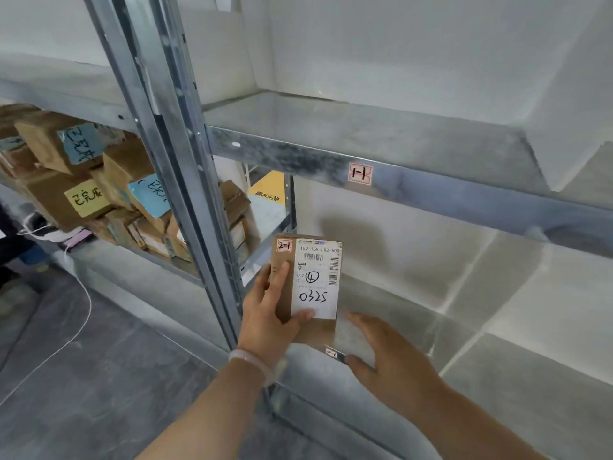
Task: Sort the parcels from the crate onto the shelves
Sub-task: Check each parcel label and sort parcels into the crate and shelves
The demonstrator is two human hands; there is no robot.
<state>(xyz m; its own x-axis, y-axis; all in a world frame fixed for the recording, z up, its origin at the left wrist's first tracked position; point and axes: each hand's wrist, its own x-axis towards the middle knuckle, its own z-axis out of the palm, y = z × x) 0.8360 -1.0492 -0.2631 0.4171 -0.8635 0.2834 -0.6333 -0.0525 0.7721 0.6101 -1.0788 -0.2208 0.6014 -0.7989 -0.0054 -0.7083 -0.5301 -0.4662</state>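
A small brown cardboard parcel point(311, 287) stands upright at the front left of the lower metal shelf point(414, 330). Its white shipping label reads 0325, with a red tag marked 2-1 in its top corner. My left hand point(268, 313) grips the parcel from the left, thumb pressed on the label's lower edge. My right hand point(388, 356) hovers just right of the parcel, fingers spread and holding nothing, its thumb near a small tag on the shelf's front edge. The crate is out of view.
The upper shelf point(365, 127) carries a red tag point(360, 173) marked 1-1 on its front rail. A steel upright point(185, 180) stands left of the parcel. Beyond it, the neighbouring rack holds several brown boxes point(83, 180) with blue and yellow notes. A white cord point(84, 303) trails over the grey floor.
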